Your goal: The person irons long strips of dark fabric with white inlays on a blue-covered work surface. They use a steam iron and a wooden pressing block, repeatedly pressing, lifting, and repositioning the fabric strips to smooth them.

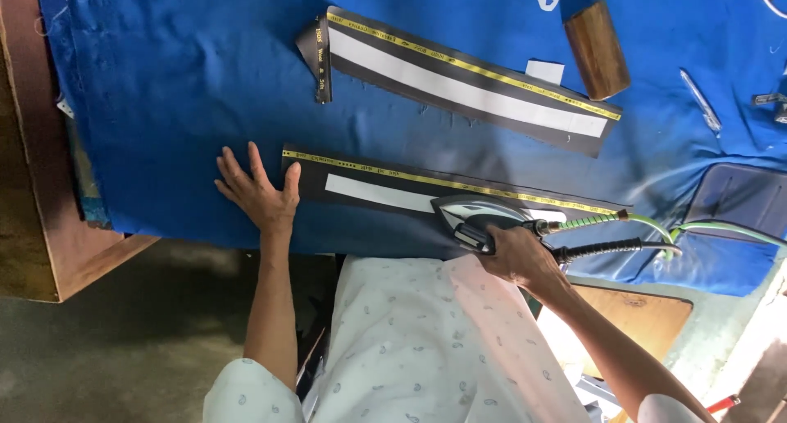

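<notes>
Gripping the handle of the steam iron [479, 216], the right hand [520, 259] is closed tight around it and keeps the soleplate flat on the near dark fabric strip [369, 187], over its white interfacing band. At the strip's other end the left hand [258, 192] lies empty, fingers spread, thumb touching the strip's edge, seemingly to pin the blue cloth-covered table [180, 87] taut. Beyond the strip lies a second matching strip [467, 83], and past that a wooden block [597, 50].
</notes>
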